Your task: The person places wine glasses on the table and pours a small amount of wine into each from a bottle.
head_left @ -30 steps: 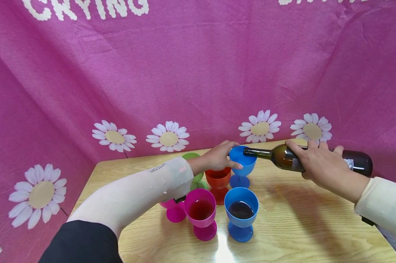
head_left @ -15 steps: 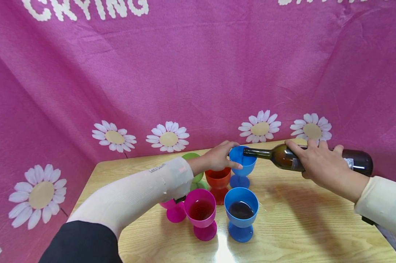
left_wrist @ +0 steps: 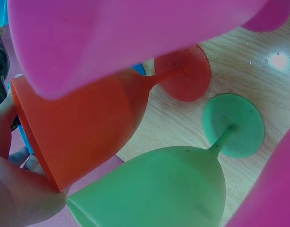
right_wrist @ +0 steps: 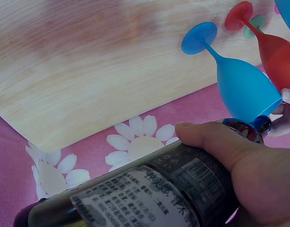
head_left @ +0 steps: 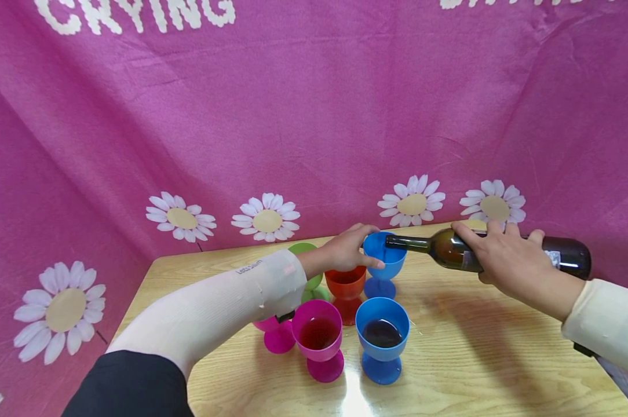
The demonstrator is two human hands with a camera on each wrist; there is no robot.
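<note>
My right hand [head_left: 519, 266] grips a dark glass wine bottle [head_left: 444, 249] from above. It lies almost level, its mouth just inside the rim of the rear blue goblet [head_left: 389, 267]. Below the mouth, a thin dark streak shows inside that cup. My left hand [head_left: 347, 248] holds the same goblet at its rim, thumb on the near side. Under the left wrist stands a red goblet [head_left: 347, 286] with red liquid in it. The right wrist view shows a printed white label [right_wrist: 131, 198] on the bottle.
Nearest the front are a pink goblet [head_left: 318, 347] with red liquid and another blue goblet [head_left: 383, 353] with dark liquid. A second pink goblet [head_left: 279, 337] and a green goblet [left_wrist: 159, 184] stand left, partly hidden by the left arm. A pink daisy-printed cloth [head_left: 314, 145] hangs behind the wooden table [head_left: 449, 370].
The thin dark streak below the bottle's mouth, faint a second ago, shows more plainly now. Both hands, the bottle and the goblets stay in place.
</note>
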